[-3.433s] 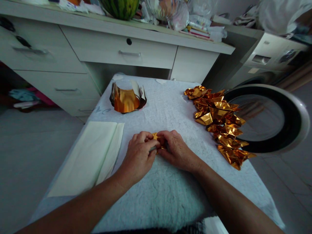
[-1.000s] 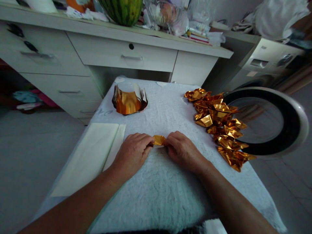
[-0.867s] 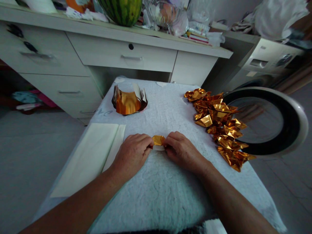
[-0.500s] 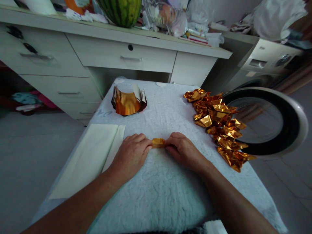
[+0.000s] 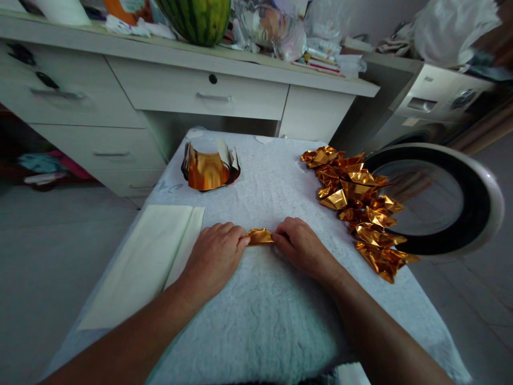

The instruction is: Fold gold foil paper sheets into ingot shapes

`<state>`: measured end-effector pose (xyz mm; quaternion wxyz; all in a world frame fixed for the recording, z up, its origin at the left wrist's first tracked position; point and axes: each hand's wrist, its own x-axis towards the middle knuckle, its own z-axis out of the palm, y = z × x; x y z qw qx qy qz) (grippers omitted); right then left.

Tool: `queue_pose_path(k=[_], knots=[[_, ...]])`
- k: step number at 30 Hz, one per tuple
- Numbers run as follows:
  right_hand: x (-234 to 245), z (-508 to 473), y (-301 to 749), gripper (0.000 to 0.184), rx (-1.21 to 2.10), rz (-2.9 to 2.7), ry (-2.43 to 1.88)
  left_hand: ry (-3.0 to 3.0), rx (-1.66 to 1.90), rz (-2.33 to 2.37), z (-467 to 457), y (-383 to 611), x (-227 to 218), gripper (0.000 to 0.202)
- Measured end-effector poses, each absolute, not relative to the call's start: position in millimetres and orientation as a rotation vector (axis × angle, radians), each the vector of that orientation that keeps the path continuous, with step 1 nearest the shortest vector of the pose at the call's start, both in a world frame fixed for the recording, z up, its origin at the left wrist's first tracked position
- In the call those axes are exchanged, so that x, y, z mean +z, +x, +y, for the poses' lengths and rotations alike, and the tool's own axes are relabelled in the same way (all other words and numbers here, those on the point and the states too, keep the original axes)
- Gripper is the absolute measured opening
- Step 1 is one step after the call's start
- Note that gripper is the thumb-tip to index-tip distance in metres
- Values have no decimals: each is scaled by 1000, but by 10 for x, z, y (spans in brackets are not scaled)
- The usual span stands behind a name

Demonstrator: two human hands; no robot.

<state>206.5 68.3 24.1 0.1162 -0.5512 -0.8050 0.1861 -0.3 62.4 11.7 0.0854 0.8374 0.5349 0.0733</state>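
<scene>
A small strip of folded gold foil paper lies between my two hands over the cloth-covered table. My left hand pinches its left end, thumb and fingers pressed together. At the other end, my right hand grips the foil in the same way. Both ends of the strip are hidden under the fingers. Beside my left forearm lies a stack of pale yellow paper. Folded gold foil pieces sit in a long heap to the right.
Curved gold foil sheets stand at the table's far left. Behind is a white drawer desk bearing a watermelon and a glass bowl. An open washing machine door reaches close to the table's right edge.
The foil strip between my hands has tilted, showing a shinier, more creased face. My hands keep their hold, with only slight movement.
</scene>
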Motion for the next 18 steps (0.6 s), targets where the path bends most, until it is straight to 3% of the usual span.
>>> queue_pose_path(k=[18], knots=[[200, 696, 1960, 26, 245, -2482, -1812, 2514, 97, 1755, 629, 52, 148, 27]])
